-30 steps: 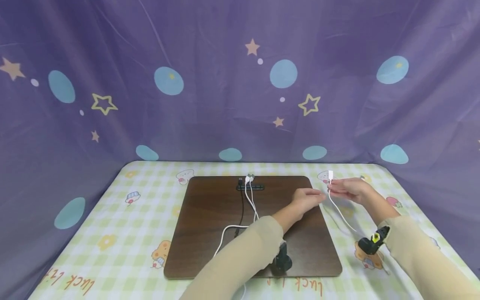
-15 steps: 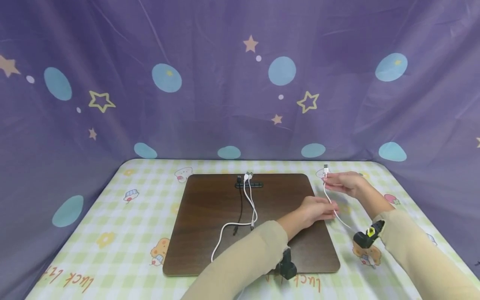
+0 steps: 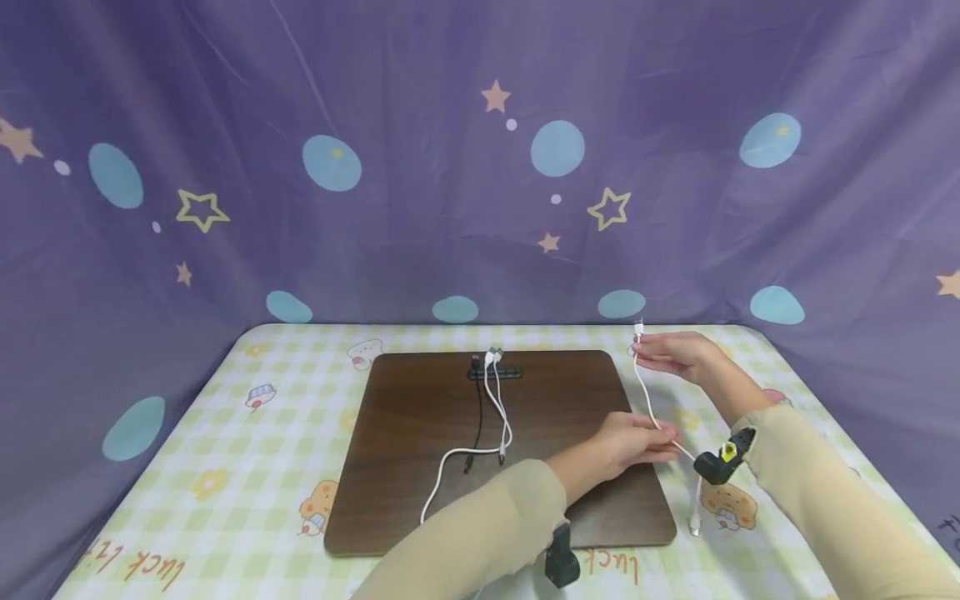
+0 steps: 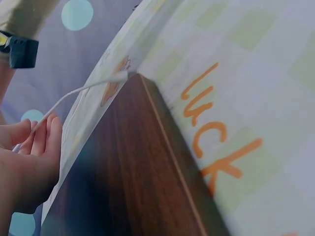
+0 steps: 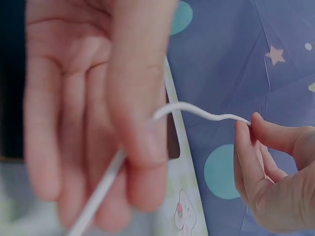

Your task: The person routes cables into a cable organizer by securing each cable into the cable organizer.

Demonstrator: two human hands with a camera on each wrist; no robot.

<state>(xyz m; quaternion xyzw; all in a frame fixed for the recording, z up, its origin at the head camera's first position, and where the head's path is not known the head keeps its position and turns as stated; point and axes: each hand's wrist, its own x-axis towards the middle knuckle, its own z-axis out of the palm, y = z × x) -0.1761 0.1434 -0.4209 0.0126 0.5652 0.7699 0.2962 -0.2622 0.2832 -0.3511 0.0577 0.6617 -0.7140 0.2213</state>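
Note:
My right hand [image 3: 678, 354] pinches a white USB cable [image 3: 643, 387] just below its USB plug [image 3: 638, 329], which points up beyond the board's right edge. Lower along the same cable, my left hand [image 3: 637, 442] holds it between thumb and fingers. The cable's other plug [image 3: 695, 525] hangs down at the right; whether it touches the cloth I cannot tell. The left wrist view shows the cable [image 4: 74, 91] running from the left fingers to that plug [image 4: 118, 76]. In the right wrist view the left hand [image 5: 98, 113] looms close, with the right hand [image 5: 275, 177] behind.
A dark brown board [image 3: 420, 408] lies on the checkered tablecloth [image 3: 277, 442]. Near its far edge a black cable clip strip [image 3: 513, 373] holds a black cable [image 3: 480, 417] and white cables [image 3: 495, 396]. A purple curtain [image 3: 420, 208] stands behind the table.
My left hand has moved right and nearer the front, from beside the cable to gripping it. My right hand has shifted left with the plug. The cable's lower plug has come into view.

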